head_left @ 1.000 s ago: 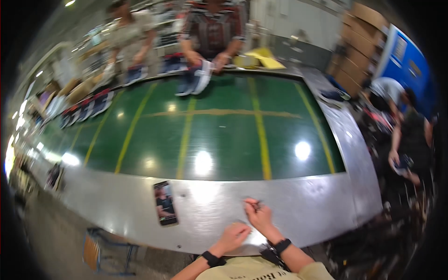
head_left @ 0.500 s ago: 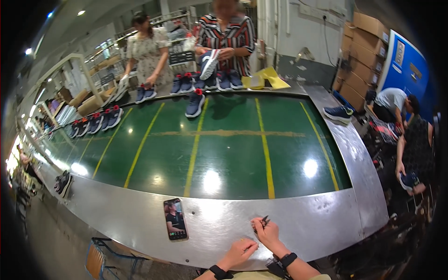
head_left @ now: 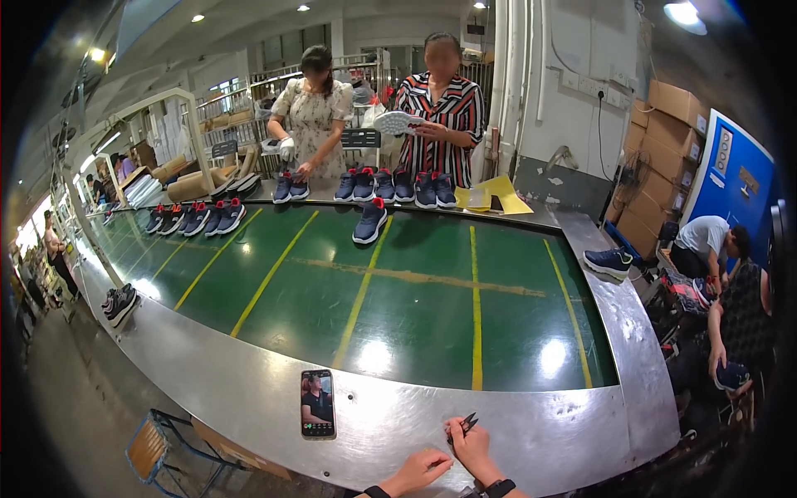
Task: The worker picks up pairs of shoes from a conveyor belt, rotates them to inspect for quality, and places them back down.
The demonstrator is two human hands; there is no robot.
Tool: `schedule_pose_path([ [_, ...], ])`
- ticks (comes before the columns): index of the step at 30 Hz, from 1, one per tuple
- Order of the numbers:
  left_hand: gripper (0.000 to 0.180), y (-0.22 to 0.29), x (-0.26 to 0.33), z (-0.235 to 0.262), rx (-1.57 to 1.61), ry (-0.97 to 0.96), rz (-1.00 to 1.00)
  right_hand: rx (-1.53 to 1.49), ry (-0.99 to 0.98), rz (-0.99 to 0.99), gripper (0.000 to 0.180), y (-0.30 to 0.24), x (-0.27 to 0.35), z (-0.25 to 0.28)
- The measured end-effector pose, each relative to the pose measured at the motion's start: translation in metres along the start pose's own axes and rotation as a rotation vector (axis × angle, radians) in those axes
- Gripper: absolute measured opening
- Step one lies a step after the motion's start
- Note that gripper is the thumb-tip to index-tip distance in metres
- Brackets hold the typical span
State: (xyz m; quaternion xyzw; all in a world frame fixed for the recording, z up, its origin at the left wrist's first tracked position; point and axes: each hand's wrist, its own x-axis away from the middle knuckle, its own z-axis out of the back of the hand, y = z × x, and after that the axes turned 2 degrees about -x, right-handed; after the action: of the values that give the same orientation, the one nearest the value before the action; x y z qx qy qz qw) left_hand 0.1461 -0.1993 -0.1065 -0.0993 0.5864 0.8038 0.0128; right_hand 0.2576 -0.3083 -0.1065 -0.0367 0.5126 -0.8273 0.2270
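Observation:
My right hand [head_left: 470, 446] is closed around small black thread snips [head_left: 470, 421], whose pointed blades stick out past the fingers. Close beside it, my left hand [head_left: 422, 471] rests low over the metal table edge [head_left: 390, 423], its fingers curled in and nothing showing in them. To the left of both hands lies a phone [head_left: 317, 404] with a lit screen. A navy sneaker [head_left: 370, 222] with a white sole stands alone on the green conveyor belt [head_left: 415, 324], well beyond my hands.
Across the belt, a person in a striped shirt [head_left: 440, 116] holds a shoe [head_left: 398, 123]; another in a floral dress [head_left: 314, 116] handles shoes. Navy sneakers line the far edge beside yellow sheets [head_left: 496, 196]. Another shoe [head_left: 608, 262] sits on the right rim. A stool [head_left: 149, 448] stands lower left.
My view has tilted upward, so the scene sits lower. The striped-shirt person has turned the held shoe to show its sole. My hands remain close together, the snips still in the right one.

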Motion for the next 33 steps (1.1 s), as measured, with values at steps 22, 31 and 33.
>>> schedule_pose_path([
  [22, 0.021, 0.018, 0.001, -0.011, 0.183, -0.084, 0.271, -0.004, 0.028, 0.103, 0.021, -0.008, 0.009, 0.017],
  [31, 0.018, -0.018, 0.003, 0.006, 0.107, -0.046, 0.194, 0.074, 0.017, 0.106, 0.02, 0.003, -0.007, -0.016],
  [33, 0.014, -0.027, 0.0, 0.0, 0.023, -0.094, 0.147, 0.05, 0.101, 0.049, 0.025, -0.007, -0.005, -0.002],
])
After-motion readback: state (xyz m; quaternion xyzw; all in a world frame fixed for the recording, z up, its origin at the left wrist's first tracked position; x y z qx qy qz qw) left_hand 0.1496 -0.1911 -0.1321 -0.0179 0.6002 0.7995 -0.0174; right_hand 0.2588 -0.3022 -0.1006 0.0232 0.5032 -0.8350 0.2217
